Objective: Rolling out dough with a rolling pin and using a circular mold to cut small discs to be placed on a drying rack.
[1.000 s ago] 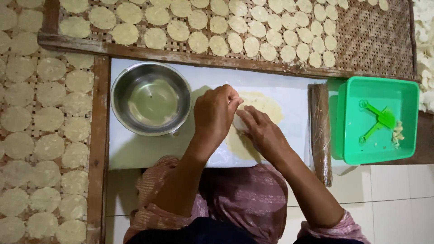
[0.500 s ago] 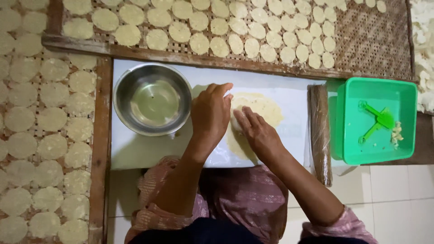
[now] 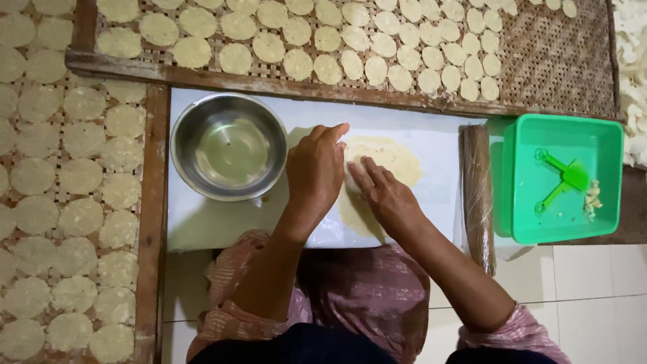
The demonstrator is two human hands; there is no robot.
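Observation:
A thin sheet of pale yellow dough (image 3: 394, 158) lies spread on a white board (image 3: 209, 222) across my lap. My left hand (image 3: 315, 168) rests palm down at the dough's left edge, fingers together and pointing up. Beside it, my right hand (image 3: 381, 192) lies flat on the dough with fingers apart. Between the two hands a small white piece shows, partly hidden. Neither hand grips anything that I can see.
A steel bowl (image 3: 229, 147) with some liquid stands on the board's left. A brown rolling pin (image 3: 477, 195) lies at the board's right edge. A green tub (image 3: 563, 178) holds a green cutter. Woven trays (image 3: 559, 54) with several round dough discs (image 3: 81, 175) lie behind and left.
Both hands have shifted slightly on the dough. My left hand has stretched its fingers farther up, and my right hand has slid a little lower and flattened.

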